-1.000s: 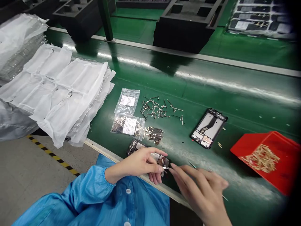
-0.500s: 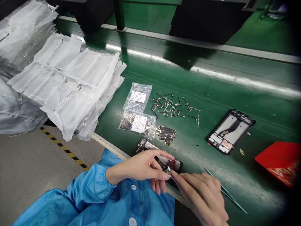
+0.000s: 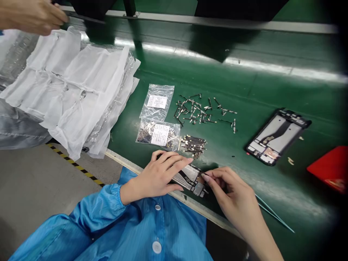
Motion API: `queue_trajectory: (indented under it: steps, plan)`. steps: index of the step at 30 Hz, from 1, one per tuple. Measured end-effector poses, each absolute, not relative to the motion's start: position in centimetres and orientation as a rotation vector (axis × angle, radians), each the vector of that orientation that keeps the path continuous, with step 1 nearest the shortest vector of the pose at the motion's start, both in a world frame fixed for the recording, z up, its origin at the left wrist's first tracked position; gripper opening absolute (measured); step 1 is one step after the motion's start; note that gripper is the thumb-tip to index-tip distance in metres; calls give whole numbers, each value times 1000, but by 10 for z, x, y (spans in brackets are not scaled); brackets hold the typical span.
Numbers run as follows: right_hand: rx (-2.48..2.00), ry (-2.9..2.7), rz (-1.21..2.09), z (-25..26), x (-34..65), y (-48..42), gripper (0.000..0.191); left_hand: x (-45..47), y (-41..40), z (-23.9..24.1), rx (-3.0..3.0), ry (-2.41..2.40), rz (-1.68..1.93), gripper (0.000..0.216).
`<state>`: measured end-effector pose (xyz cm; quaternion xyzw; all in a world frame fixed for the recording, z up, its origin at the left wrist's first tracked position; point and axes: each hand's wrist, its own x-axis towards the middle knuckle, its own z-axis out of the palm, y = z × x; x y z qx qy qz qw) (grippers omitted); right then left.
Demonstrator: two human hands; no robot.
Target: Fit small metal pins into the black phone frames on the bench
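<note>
A black phone frame [image 3: 187, 177] with a silver inside lies at the table's near edge. My left hand [image 3: 160, 177] is palm down across its left part, holding it between the thumb at the near side and fingers stretched along the far side. My right hand [image 3: 231, 192] is closed in a pinch at the frame's right end; anything small between thumb and forefinger cannot be made out. Teal tweezers [image 3: 277, 215] lie on the table beside the right wrist, partly hidden by it. Just beyond the frame is a pile of small dark flex cables [image 3: 193, 145].
Two labelled plastic bags [image 3: 157, 102] lie farther back, with scattered small parts [image 3: 201, 110] to their right. A second phone frame [image 3: 278, 136] and a red box [image 3: 328, 170] are at right. White-wrapped trays [image 3: 89, 76] stack at left, near another person's hand [image 3: 32, 16].
My left hand has moved left and flattened over the frame. The right hand stays at its right end, fingers now more curled. Another person's hand has appeared at upper left. The view has shifted.
</note>
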<state>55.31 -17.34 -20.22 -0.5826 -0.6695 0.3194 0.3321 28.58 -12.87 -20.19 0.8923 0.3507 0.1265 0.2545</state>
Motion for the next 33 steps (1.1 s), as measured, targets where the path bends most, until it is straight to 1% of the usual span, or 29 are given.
queue_trajectory:
  steps: [11,17,21,24,26,28,30,33]
  plan:
    - [-1541,-1776,838,-206,554,-177,8,287,-128,-204,2436,960,395,87]
    - [-1532,-1822,748,-210,551,-179,4,287,-128,-204,2442,962,390,88]
    - [-1519,-1852,600,-215,546,-183,3,287,-128,-201,2438,959,368,87]
    - [-1545,-1863,488,-218,540,-187,6,287,-125,-201,2444,928,356,80]
    - [-1611,-1828,442,-218,538,-189,20,287,-121,-203,2452,884,359,74]
    - [-1667,-1795,490,-215,538,-192,31,285,-117,-206,2466,829,415,67]
    - [-1669,-1751,670,-209,538,-196,28,284,-113,-207,2474,769,535,60]
    - [-1656,-1528,1060,-201,540,-200,25,283,-112,-204,2443,712,661,54]
